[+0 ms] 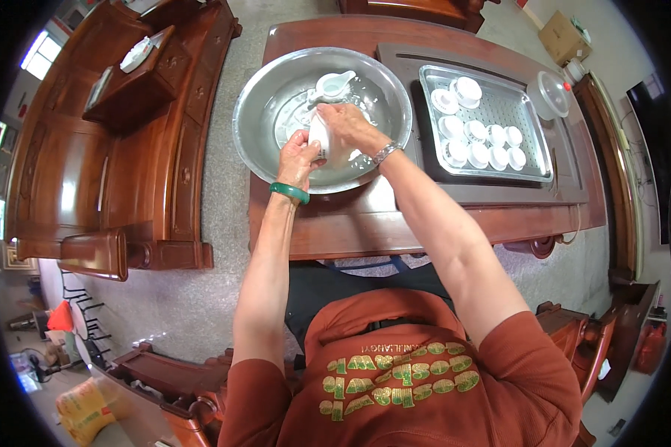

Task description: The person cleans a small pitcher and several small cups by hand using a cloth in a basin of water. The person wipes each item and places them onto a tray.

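Both hands are over a large round metal basin [251, 151] that holds water. My left hand [297, 159], with a green bangle at the wrist, grips the near end of a white porcelain vessel [319, 136] between thumb and fingers. At its far end my right hand [344, 124] closes around the rim; a metal bracelet circles that wrist. The vessel is tilted and bears small dark marks near its lower end. Its exact shape is partly hidden by my fingers. Just beyond the hands, a small white spouted pitcher [332, 85] lies in the basin.
Right of the basin, a metal tray [528, 120] with a perforated base holds several upturned white cups [475, 131]. A clear plastic container [549, 96] stands past the tray on the wooden table [335, 229]. A carved wooden bench [140, 167] is to the left.
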The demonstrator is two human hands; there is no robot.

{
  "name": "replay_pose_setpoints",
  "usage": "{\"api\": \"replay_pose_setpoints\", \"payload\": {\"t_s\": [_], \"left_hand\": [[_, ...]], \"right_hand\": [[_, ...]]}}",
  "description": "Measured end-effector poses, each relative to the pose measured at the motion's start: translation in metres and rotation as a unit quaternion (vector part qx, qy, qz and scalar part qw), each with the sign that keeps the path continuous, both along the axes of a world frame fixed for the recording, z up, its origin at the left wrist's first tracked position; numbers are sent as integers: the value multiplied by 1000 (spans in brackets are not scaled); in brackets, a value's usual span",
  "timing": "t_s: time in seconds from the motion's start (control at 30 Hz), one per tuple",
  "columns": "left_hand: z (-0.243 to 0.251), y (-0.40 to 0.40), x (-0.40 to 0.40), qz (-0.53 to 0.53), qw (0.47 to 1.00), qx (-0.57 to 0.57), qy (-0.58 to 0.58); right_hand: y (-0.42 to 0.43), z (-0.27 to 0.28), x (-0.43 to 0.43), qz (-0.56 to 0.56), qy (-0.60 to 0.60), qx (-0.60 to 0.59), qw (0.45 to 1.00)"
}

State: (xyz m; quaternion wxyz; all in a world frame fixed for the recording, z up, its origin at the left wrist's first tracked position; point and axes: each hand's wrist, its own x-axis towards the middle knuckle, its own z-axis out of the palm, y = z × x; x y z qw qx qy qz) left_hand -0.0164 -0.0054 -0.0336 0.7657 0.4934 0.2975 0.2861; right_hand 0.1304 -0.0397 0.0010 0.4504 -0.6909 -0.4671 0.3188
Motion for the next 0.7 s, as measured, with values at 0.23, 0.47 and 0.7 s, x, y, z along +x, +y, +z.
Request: {"api": "replay_pose_setpoints", "payload": {"t_s": [0.23, 0.47, 0.7], "left_hand": [[12, -9, 5, 61, 997, -20, -32], [0, -1, -6, -3, 996, -35, -82], [-6, -2, 9, 41, 999, 18, -31]], "right_hand": [[-30, 3, -48, 3, -225, 234, 946], [-5, 12, 2, 65, -118, 4, 991], [-33, -4, -50, -45, -308, 252, 916]]}}
